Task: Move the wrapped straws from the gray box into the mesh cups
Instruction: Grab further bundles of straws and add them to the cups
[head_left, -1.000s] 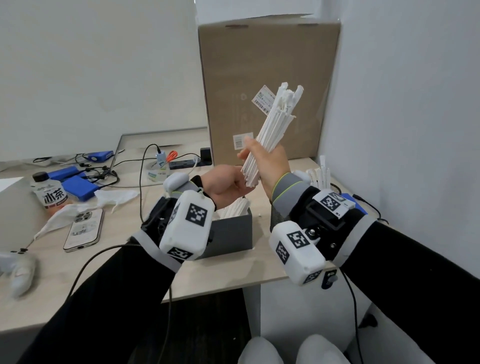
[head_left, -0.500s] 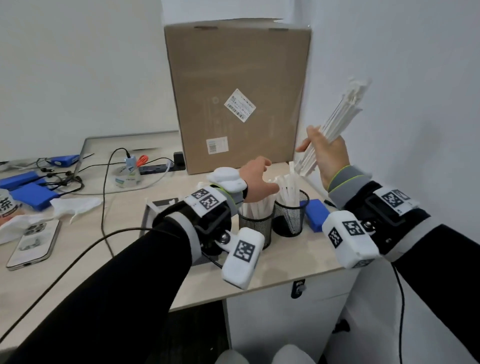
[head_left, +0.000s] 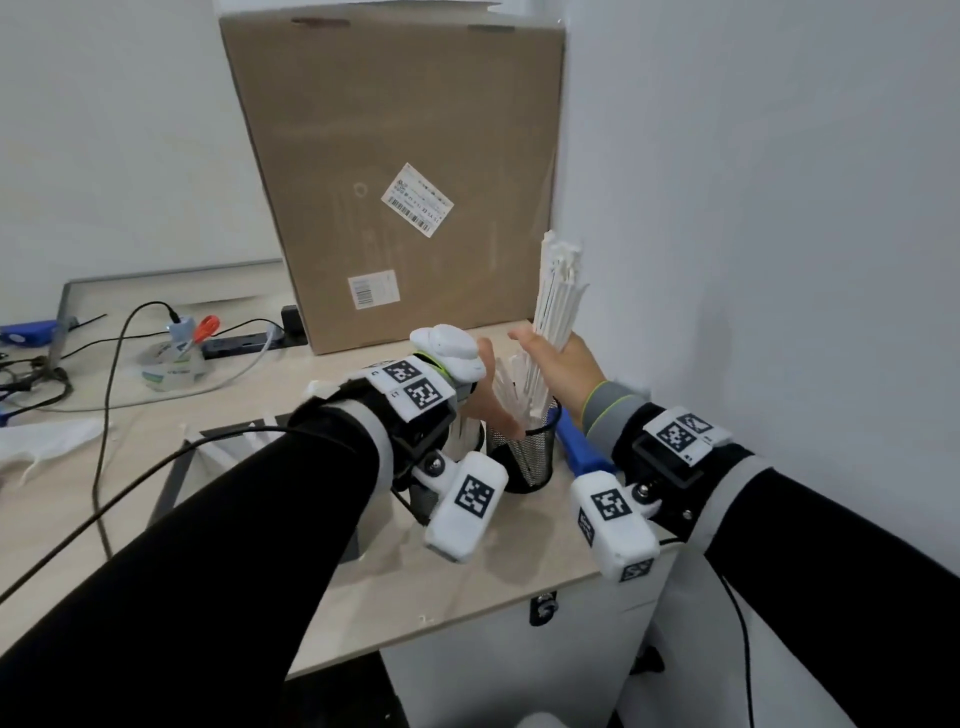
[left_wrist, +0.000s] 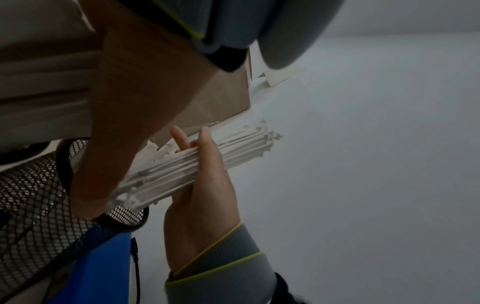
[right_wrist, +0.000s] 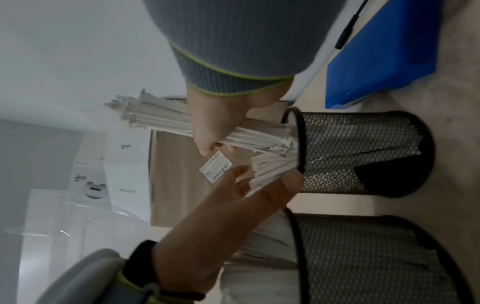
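Observation:
My right hand (head_left: 558, 366) grips a bundle of white wrapped straws (head_left: 558, 291), held nearly upright. Its lower ends reach the mouth of the right black mesh cup (head_left: 524, 454). My left hand (head_left: 488, 400) lies with straight fingers against the straws (right_wrist: 270, 166) standing in that cup and presses them to the left. The left mesh cup (right_wrist: 363, 263) also holds straws; in the head view my left wrist hides most of it. The gray box (head_left: 174, 480) sits to the left, largely covered by my left arm.
A tall cardboard box (head_left: 389, 182) stands right behind the cups. A white wall (head_left: 753, 260) closes the right side. A blue case (head_left: 576, 441) lies beside the right cup. Cables, a tape roll and scissors (head_left: 208, 327) sit at back left. The desk's front edge (head_left: 467, 613) is near.
My right hand has brought the bundle down from a raised tilt to upright over the right cup. My left hand has shifted from the left cup to the right cup's straws.

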